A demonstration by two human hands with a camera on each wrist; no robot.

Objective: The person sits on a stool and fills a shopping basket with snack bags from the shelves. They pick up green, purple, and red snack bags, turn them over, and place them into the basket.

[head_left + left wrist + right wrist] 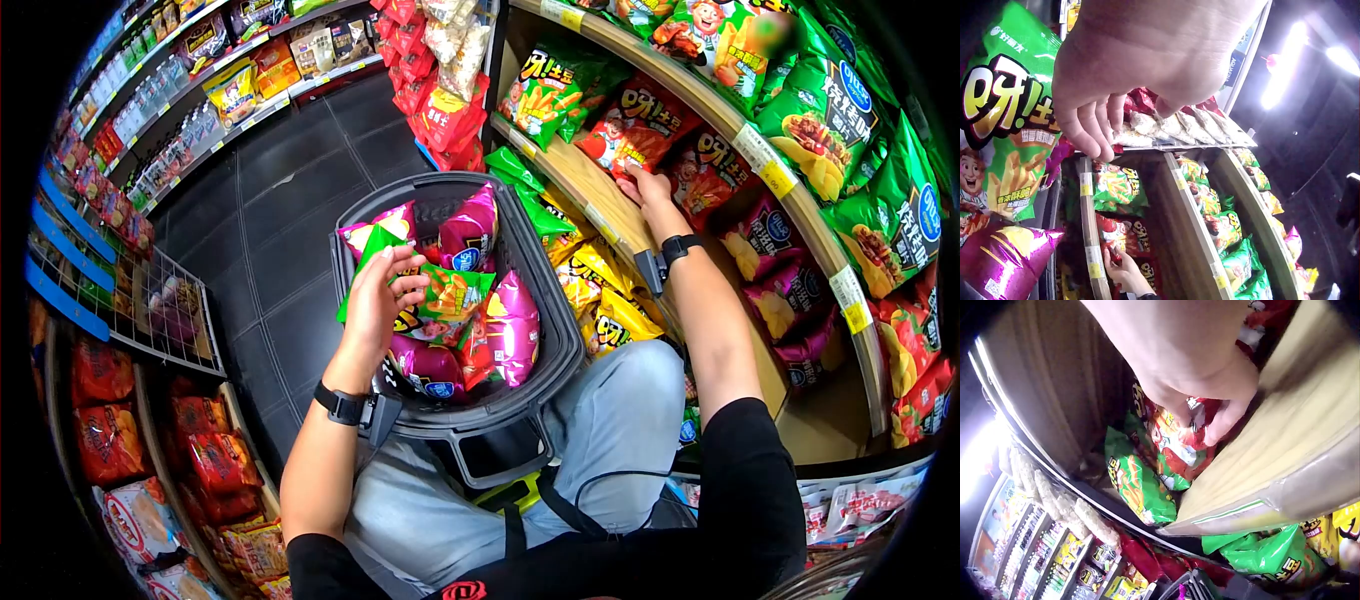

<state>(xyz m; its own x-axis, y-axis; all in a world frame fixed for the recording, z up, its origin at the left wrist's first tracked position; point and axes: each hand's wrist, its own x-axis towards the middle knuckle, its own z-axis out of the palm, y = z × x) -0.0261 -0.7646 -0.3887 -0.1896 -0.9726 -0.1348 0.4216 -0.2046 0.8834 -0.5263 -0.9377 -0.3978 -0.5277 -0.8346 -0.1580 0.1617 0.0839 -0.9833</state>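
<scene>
"While our right grip (650, 195) is pinching the near edge of a glossy red, pillow-shaped potato-snack bag (640, 120) on a pale, smooth wooden shelf (590, 180), what are we risking?"

"We're judging that slipping is the main danger: our fingers seem to be catching only an edge of slick, puffed film, so a quick tug could be losing it. Another shiny red plastic bag (708, 175) is sitting just beside, so we could be dragging that along too."

"And our left grip (375, 290)?"

"It's hanging released, fingers loosely bent, by the bright green, puffed plastic snack bag (450, 305) in our black, deep plastic basket (560, 345). Whether they're touching, we aren't managing to tell. With purple, pillow-shaped foil bags (513, 330) lying loosely there, a careless brush could be sending something over the rim."

"What else are we seeing around that shelf?"

"Yellow, crinkled snack bags (605, 300) are sitting lower down, and white-and-yellow paper price labels (760, 150) are lining the edges. Dark, square floor tiles (290, 230) are stretching beyond the basket, slim clear bottles (185, 150) are standing in rows farther off, and a white tube light (1285, 65) is glaring overhead."
</scene>
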